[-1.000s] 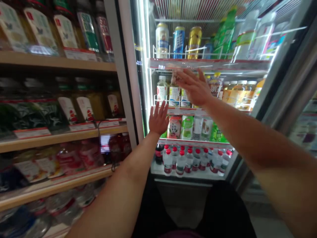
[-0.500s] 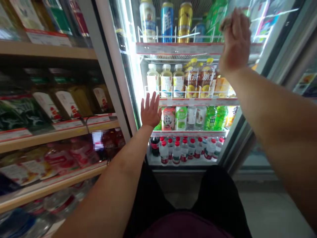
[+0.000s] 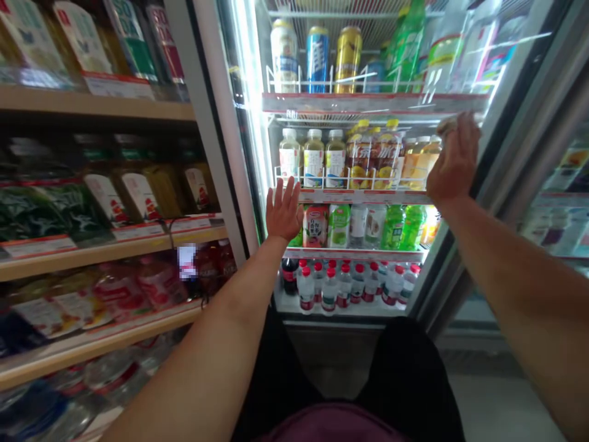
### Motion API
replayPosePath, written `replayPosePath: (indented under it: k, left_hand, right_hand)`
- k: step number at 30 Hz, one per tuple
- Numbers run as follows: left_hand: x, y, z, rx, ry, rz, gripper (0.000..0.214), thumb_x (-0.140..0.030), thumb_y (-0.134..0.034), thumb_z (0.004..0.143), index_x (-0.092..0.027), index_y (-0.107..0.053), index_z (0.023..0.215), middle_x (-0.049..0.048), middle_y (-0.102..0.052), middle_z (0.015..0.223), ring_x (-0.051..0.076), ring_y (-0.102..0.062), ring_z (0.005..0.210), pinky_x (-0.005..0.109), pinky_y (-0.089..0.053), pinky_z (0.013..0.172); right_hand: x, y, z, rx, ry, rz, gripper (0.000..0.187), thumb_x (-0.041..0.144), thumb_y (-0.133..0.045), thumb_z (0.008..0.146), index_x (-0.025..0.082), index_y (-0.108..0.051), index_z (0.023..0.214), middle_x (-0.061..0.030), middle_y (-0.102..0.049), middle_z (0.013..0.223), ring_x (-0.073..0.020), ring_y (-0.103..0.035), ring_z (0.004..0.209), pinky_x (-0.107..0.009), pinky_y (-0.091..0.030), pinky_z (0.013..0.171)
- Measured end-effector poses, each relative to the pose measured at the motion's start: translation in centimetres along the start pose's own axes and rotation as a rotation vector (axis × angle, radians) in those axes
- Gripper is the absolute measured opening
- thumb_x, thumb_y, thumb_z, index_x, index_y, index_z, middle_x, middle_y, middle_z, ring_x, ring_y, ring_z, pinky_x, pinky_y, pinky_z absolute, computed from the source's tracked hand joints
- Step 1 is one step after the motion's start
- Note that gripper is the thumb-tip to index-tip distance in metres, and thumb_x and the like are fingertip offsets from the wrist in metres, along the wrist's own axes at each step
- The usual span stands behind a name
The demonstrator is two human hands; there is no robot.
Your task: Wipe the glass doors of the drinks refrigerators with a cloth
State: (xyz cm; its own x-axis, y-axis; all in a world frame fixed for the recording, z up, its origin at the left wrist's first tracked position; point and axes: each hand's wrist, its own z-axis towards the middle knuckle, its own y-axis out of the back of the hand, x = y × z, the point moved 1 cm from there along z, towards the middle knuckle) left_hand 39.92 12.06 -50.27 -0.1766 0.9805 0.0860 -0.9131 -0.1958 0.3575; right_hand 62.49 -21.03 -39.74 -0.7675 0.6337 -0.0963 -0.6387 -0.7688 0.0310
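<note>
My left hand (image 3: 284, 210) is open, its fingers spread flat against the glass door of a lit drinks fridge, in front of the left end of the middle shelves. To the right, higher up, my right hand (image 3: 456, 161) presses a bunched, light brownish cloth (image 3: 447, 127) against the same glass. Most of the cloth is hidden behind the fingers. Through the glass beside that hand show bottles of pale amber drink (image 3: 416, 162). Near my left hand, behind the door, are white-capped bottles (image 3: 313, 156) and a red drink carton or bottle (image 3: 315, 226).
Tall cans (image 3: 348, 58) and green bottles (image 3: 409, 43) fill the top fridge shelf; small red-capped bottles (image 3: 329, 288) stand at the bottom. To the left, wooden shelves (image 3: 92, 109) hold more drinks. A metal door frame (image 3: 483, 245) runs along the right.
My right hand has moved down the glass with the cloth, from the top shelf's level to the shelf below, and slightly right. My left hand stays against the door. The view has tilted slightly up.
</note>
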Motion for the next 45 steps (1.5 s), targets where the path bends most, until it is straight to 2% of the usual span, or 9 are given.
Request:
replayPosePath:
  k: [3, 7, 12, 17, 26, 29, 34, 41, 45]
  left_hand:
    - [0.0, 0.0, 0.0, 0.016, 0.014, -0.015, 0.059, -0.033, -0.037, 0.099, -0.016, -0.034, 0.156, 0.0082, -0.03, 0.163, 0.024, -0.003, 0.155, 0.052, -0.002, 0.128]
    - [0.0, -0.1, 0.0, 0.024, 0.017, -0.016, 0.059, -0.033, -0.036, 0.099, -0.016, -0.034, 0.155, 0.0087, -0.029, 0.163, 0.024, -0.001, 0.155, 0.053, -0.002, 0.128]
    - [-0.1, -0.2, 0.0, -0.008, 0.014, -0.003, 0.058, -0.035, -0.036, 0.1, -0.016, -0.037, 0.154, 0.0086, -0.031, 0.162, 0.023, -0.004, 0.155, 0.049, -0.001, 0.128]
    - [-0.2, -0.5, -0.3, -0.019, 0.053, -0.011, 0.058, -0.031, -0.036, 0.098, -0.016, -0.038, 0.154, 0.0081, -0.031, 0.162, 0.024, -0.006, 0.155, 0.048, 0.0, 0.128]
    - [0.0, -0.7, -0.5, -0.066, 0.009, 0.025, 0.059, -0.029, -0.038, 0.098, -0.016, -0.036, 0.155, 0.0083, -0.032, 0.162, 0.023, -0.006, 0.155, 0.048, -0.002, 0.129]
    - [0.0, -0.8, -0.5, -0.084, -0.009, 0.042, 0.058, -0.029, -0.038, 0.099, -0.016, -0.036, 0.155, 0.0087, -0.032, 0.161, 0.023, -0.006, 0.155, 0.047, -0.003, 0.129]
    - [0.1, -0.8, -0.5, -0.082, -0.003, 0.045, 0.058, -0.03, -0.038, 0.099, -0.016, -0.037, 0.155, 0.0086, -0.032, 0.161, 0.024, -0.007, 0.155, 0.048, -0.004, 0.129]
    - [0.0, -0.7, -0.5, -0.079, 0.004, 0.034, 0.057, -0.03, -0.037, 0.099, -0.017, -0.038, 0.154, 0.0076, -0.034, 0.161, 0.023, -0.008, 0.155, 0.048, -0.005, 0.129]
    - [0.1, -0.7, -0.5, -0.043, 0.026, 0.007, 0.057, -0.032, -0.037, 0.099, -0.017, -0.038, 0.154, 0.0079, -0.033, 0.161, 0.024, -0.008, 0.155, 0.049, -0.004, 0.128]
  right_hand:
    - [-0.3, -0.2, -3.4, 0.009, -0.035, 0.067, 0.055, 0.022, -0.027, 0.101, 0.009, -0.04, 0.153, -0.015, -0.035, 0.159, -0.0167, -0.018, 0.154, -0.047, -0.023, 0.125]
    - [0.4, 0.0, -7.3, -0.034, -0.04, 0.067, 0.054, 0.02, -0.029, 0.099, 0.011, -0.047, 0.149, -0.0162, -0.042, 0.155, -0.0227, -0.026, 0.152, -0.048, -0.027, 0.124]
    - [2.0, 1.0, -10.5, -0.045, 0.063, 0.062, 0.05, 0.016, -0.032, 0.099, 0.008, -0.046, 0.147, -0.0172, -0.041, 0.155, -0.0261, -0.026, 0.152, -0.053, -0.033, 0.122]
    - [2.6, 1.5, -13.5, 0.032, 0.016, 0.08, 0.047, 0.016, -0.032, 0.102, 0.007, -0.047, 0.145, -0.0183, -0.042, 0.155, -0.0276, -0.027, 0.151, -0.055, -0.034, 0.121]
    - [4.3, 1.7, -20.1, 0.079, 0.01, 0.093, 0.056, 0.01, -0.036, 0.1, 0.011, -0.031, 0.157, -0.0187, -0.033, 0.16, -0.0304, -0.022, 0.152, -0.058, -0.034, 0.12]
    - [5.4, 1.8, -22.9, 0.113, -0.044, 0.102, 0.06, 0.01, -0.035, 0.1, 0.015, -0.026, 0.159, -0.0166, -0.029, 0.162, -0.0306, -0.02, 0.153, -0.059, -0.032, 0.121]
    - [8.3, 1.6, -28.2, 0.189, -0.109, 0.157, 0.069, 0.007, -0.033, 0.098, 0.02, -0.01, 0.163, -0.0147, -0.013, 0.167, -0.0328, -0.01, 0.154, -0.066, -0.027, 0.12]
    - [15.1, 0.2, -34.6, 0.241, -0.507, 0.197, 0.062, 0.014, -0.028, 0.102, 0.015, -0.012, 0.161, -0.0187, -0.001, 0.167, -0.0336, 0.0, 0.155, -0.068, -0.019, 0.121]
    - [17.4, -0.6, -36.7, 0.226, -0.62, 0.216, 0.063, 0.017, -0.027, 0.103, 0.015, -0.006, 0.162, -0.0199, 0.001, 0.167, -0.033, 0.001, 0.155, -0.066, -0.017, 0.122]
